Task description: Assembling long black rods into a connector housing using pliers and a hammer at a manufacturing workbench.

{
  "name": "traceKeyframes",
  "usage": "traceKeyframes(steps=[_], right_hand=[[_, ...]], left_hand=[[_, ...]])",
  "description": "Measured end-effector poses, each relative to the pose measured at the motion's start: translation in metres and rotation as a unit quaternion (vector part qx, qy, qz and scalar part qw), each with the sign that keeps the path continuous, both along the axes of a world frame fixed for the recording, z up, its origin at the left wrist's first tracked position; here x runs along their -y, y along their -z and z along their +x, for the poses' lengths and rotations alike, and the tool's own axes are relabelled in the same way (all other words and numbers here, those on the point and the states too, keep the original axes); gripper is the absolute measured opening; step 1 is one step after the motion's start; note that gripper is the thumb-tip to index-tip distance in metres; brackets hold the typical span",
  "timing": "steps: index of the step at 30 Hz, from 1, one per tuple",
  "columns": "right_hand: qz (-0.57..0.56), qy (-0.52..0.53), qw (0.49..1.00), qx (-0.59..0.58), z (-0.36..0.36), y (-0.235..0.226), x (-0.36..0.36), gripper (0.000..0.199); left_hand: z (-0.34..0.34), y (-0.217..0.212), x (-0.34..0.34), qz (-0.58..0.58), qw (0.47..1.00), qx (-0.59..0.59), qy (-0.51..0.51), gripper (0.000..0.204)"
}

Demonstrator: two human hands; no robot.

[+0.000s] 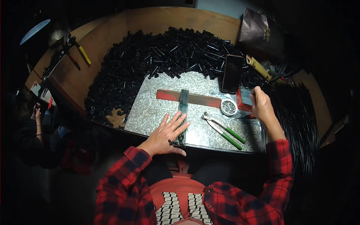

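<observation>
My left hand [167, 134] lies flat with fingers spread at the lower end of a row of thin dark rods [183, 101]. Small black knobs tip the rods near my palm. The rods cross a long red-and-brown bar [202, 100] on the speckled grey board. At the right, my right hand [261, 105] is closed, its fingers curled beside a small red box [245, 99]; whatever they hold is hidden. Between the hands lie green-handled pincers [224, 131] and a round white dish [228, 107] with small shiny bits in it.
Black small parts [161, 52] are heaped behind the speckled board [150, 108], against a curved wooden wall [180, 18]. A phone [232, 73] leans at the heap's right. Long black rods [298, 120] lie at far right. Yellow-handled pliers [83, 54] hang left; another person's hand [38, 113] shows there.
</observation>
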State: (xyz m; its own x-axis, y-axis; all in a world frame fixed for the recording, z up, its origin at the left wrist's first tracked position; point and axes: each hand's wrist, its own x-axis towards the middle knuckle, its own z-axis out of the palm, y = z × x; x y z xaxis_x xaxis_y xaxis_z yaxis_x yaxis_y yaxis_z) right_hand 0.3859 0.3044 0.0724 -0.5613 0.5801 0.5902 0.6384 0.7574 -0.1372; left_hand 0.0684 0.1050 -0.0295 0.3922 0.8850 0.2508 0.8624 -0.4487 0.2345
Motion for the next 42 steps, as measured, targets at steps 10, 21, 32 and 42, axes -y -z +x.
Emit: traceKeyframes(steps=[10, 21, 32, 42], right_hand=[[-0.054, -0.244, 0.968, -0.003, -0.055, -0.053, 0.142, 0.017], [-0.036, -0.273, 0.961, 0.029, -0.060, -0.069, 0.166, 0.024], [0.003, -0.253, 0.966, 0.052, -0.061, -0.072, 0.176, 0.028], [0.026, -0.252, 0.966, 0.062, -0.064, -0.073, 0.178, 0.032]], left_hand=[[0.009, -0.110, 0.019, -0.121, 0.857, 0.464, 0.186, 0.084], [0.018, -0.119, 0.020, -0.032, 0.866, 0.461, 0.191, 0.036], [0.023, -0.123, 0.024, 0.015, 0.891, 0.424, 0.162, 0.026], [0.021, -0.121, 0.024, 0.072, 0.903, 0.384, 0.177, 0.021]])
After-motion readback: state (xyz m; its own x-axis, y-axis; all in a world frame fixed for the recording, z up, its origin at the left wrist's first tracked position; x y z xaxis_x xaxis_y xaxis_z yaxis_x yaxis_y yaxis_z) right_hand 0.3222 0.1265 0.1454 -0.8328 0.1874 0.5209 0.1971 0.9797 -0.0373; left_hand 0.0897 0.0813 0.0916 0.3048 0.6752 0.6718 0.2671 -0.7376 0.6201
